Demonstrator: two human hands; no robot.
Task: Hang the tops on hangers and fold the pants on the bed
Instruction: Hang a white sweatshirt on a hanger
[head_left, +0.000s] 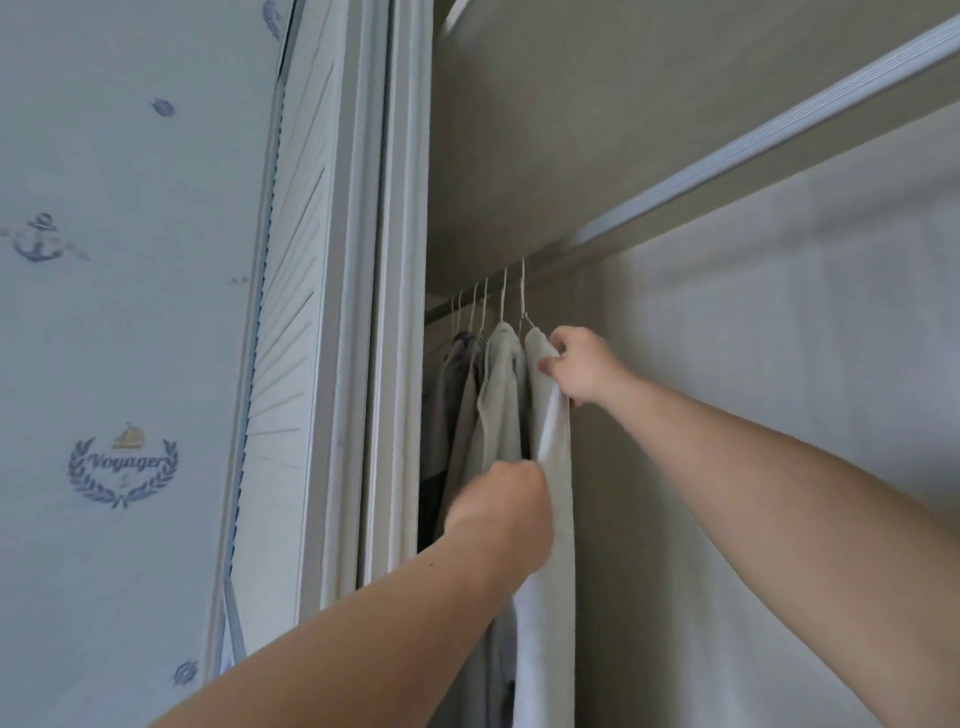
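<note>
The step in hand looks like the end of hanging one top: the white top (551, 525) is on its wire hanger (523, 304), rightmost in the row on the wardrobe rail (440, 310); the right hand (574, 366) has its fingers curled round the top's shoulder just below the hook; lower and nearer, the left hand (511, 499) is closed on the top's front edge, though its fingertips are hidden in the cloth. The next move probably calls for smoothing the shoulder square on the hanger, letting go with both hands, then going for another garment. Counted: two hands; six wire hooks on the rail; one white top, one beige top (501, 395) to its left, and darker garments (457, 374) farther left, too overlapped to number; no pants or bed in view.
</note>
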